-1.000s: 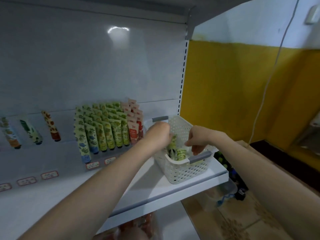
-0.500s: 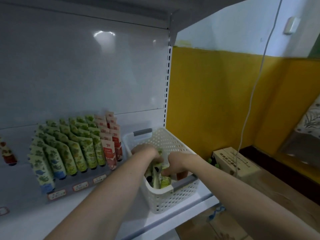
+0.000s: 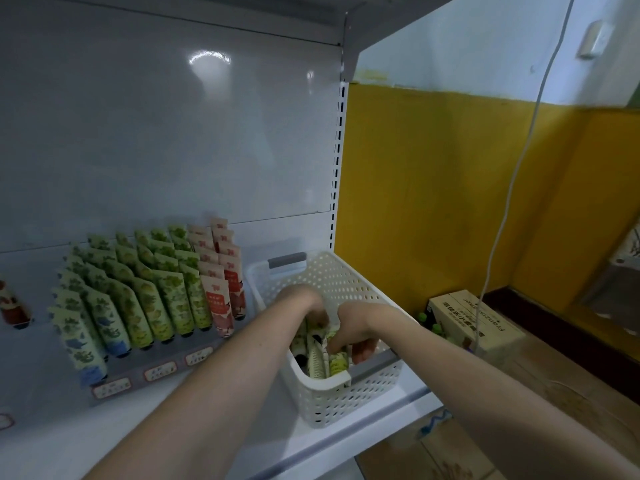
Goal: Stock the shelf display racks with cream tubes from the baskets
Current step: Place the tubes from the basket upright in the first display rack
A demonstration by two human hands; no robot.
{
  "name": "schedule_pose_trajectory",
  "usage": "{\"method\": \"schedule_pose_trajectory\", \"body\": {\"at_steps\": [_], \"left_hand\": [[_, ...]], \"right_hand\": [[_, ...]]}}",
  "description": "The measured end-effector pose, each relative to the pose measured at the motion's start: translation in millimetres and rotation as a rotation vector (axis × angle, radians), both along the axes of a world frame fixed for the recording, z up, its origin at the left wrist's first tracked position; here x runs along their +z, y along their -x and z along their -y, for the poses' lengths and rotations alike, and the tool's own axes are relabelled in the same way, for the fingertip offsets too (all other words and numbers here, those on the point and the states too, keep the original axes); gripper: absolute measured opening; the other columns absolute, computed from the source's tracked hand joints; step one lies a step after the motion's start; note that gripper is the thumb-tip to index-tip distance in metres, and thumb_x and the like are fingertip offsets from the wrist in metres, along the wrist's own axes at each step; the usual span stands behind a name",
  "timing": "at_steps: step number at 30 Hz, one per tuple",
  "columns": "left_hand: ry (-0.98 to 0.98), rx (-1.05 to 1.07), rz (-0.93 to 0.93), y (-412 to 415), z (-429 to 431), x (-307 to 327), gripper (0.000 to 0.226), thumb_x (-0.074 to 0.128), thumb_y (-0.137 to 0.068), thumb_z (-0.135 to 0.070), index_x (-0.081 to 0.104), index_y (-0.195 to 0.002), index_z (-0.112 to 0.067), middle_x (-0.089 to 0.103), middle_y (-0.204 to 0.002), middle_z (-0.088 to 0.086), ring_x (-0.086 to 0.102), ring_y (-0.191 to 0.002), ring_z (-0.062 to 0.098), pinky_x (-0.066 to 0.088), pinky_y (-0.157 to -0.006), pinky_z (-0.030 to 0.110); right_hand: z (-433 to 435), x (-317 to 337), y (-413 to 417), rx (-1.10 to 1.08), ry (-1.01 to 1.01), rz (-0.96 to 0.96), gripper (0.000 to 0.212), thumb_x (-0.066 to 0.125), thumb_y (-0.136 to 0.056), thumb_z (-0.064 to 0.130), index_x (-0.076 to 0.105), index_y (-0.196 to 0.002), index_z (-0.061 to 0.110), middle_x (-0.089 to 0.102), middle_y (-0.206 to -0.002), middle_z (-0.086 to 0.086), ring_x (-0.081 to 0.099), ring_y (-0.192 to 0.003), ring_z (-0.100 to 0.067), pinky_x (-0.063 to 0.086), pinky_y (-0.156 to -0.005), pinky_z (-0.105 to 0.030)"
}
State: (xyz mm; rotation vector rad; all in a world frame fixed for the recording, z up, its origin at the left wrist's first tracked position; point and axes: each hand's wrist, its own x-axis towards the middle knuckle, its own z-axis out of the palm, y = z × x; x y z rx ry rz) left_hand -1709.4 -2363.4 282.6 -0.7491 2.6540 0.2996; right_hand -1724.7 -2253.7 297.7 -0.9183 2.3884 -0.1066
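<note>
Both hands are inside the white basket (image 3: pixel 346 405), lower centre. The right hand (image 3: pixel 358 329) curls its fingers round the cream tubes (image 3: pixel 317 362) there. The left hand (image 3: pixel 304 301) has its fingers hidden, so its grip cannot be told. The stocked display rack (image 3: pixel 156 370) stands centre left.

Basket (image 3: pixel 346 271): white, perforated, on shelf (image 3: pixel 207 427), just right of rack (image 3: pixel 149 299).
Left hand (image 3: pixel 304 303): inside basket, fingers hidden.
Right hand (image 3: pixel 356 327): inside basket, fingers curled round tubes (image 3: pixel 337 363).
</note>
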Motion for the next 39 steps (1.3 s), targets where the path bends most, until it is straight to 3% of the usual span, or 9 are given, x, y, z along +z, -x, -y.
{"method": "schedule_pose_trajectory", "body": {"at_steps": [5,12,15,20,24,27,31,36,39], "left_hand": [[-0.09,0.047,-0.045,-1.3,2.1,3.3,0.054,0.063,-0.086,-0.037,0.05,-0.129,-0.007,0.051,-0.13,0.011,0.054,-0.114,0.027,0.046,-0.089,0.033],[-0.104,0.015,-0.052,-1.7,-1.7,3.5,0.046,0.056,-0.092,-0.031,0.051,-0.128,-0.003,0.052,-0.131,0.013,0.053,-0.117,0.027,0.044,-0.09,0.031],[-0.133,0.029,-0.132,-2.8,1.4,1.5,0.043,0.062,-0.088,-0.026,0.054,-0.124,-0.003,0.055,-0.127,0.013,0.056,-0.112,0.027,0.046,-0.086,0.03],[-0.285,0.103,-0.42,-4.4,4.5,0.9,0.028,0.063,-0.085,-0.016,0.06,-0.11,-0.004,0.057,-0.098,0.009,0.059,-0.097,0.023,0.047,-0.081,0.029],[-0.475,0.186,-0.79,-6.7,5.8,10.1,0.015,0.062,-0.086,-0.015,0.053,-0.074,-0.012,0.053,-0.072,0.0,0.054,-0.067,0.014,0.039,-0.054,0.021],[-0.577,0.242,-1.102,-13.1,0.2,27.7,0.011,0.065,-0.085,-0.019,0.059,-0.081,-0.01,0.059,-0.074,0.0,0.055,-0.068,0.013,0.04,-0.056,0.02],[-0.682,0.282,-1.374,-35.1,-6.6,63.3,0.025,0.07,-0.08,-0.021,0.064,-0.098,-0.003,0.065,-0.088,0.004,0.061,-0.08,0.017,0.044,-0.067,0.025],[-0.878,0.356,-1.521,-94.6,-12.5,100.8,0.014,0.069,-0.08,-0.012,0.06,-0.081,-0.022,0.061,-0.074,-0.009,0.056,-0.066,0.003,0.046,-0.053,0.008],[-0.961,0.396,-1.542,-141.3,-12.5,102.5,0.019,0.07,-0.079,-0.01,0.06,-0.078,-0.027,0.063,-0.076,-0.007,0.059,-0.069,0.007,0.051,-0.064,0.022]], "right_hand": [[-0.3,-0.5,1.7,-0.061,0.04,-0.014,0.024,0.062,-0.088,0.014,0.047,-0.07,0.007,0.066,-0.105,-0.021,0.058,-0.06,-0.018,0.056,-0.081,-0.035],[0.1,-2.6,3.7,-0.126,0.09,-0.017,0.025,0.061,-0.088,0.009,0.045,-0.069,0.006,0.065,-0.082,-0.017,0.054,-0.035,-0.01,0.054,-0.061,-0.027],[1.2,-1.9,3.7,-0.144,0.109,-0.009,0.024,0.061,-0.088,0.008,0.045,-0.07,0.006,0.067,-0.095,-0.021,0.056,-0.044,-0.014,0.054,-0.062,-0.027],[-1.8,-0.4,3.0,-0.193,0.184,0.027,0.021,0.062,-0.086,0.006,0.048,-0.071,0.006,0.059,-0.069,-0.013,0.059,-0.056,-0.022,0.057,-0.077,-0.038],[-5.6,11.4,1.0,-0.259,0.343,0.027,0.018,0.061,-0.084,0.003,0.05,-0.071,0.006,0.062,-0.072,-0.014,0.064,-0.06,-0.023,0.059,-0.064,-0.035],[-10.4,28.1,1.9,-0.291,0.451,-0.008,0.025,0.064,-0.081,0.005,0.049,-0.062,0.009,0.057,-0.059,-0.009,0.059,-0.045,-0.015,0.056,-0.05,-0.026],[-18.1,48.7,0.0,-0.327,0.686,-0.047,0.024,0.069,-0.08,0.012,0.048,-0.069,0.009,0.057,-0.066,-0.01,0.058,-0.056,-0.02,0.056,-0.059,-0.034],[-20.4,73.4,-32.1,-0.347,1.095,0.088,0.03,0.069,-0.081,0.018,0.051,-0.103,0.01,0.066,-0.085,-0.011,0.065,-0.067,-0.02,0.057,-0.058,-0.027],[-18.4,84.0,-64.2,-0.292,1.3,0.3,0.02,0.067,-0.083,0.013,0.051,-0.096,0.016,0.067,-0.09,-0.01,0.067,-0.072,-0.019,0.059,-0.064,-0.026]]}}
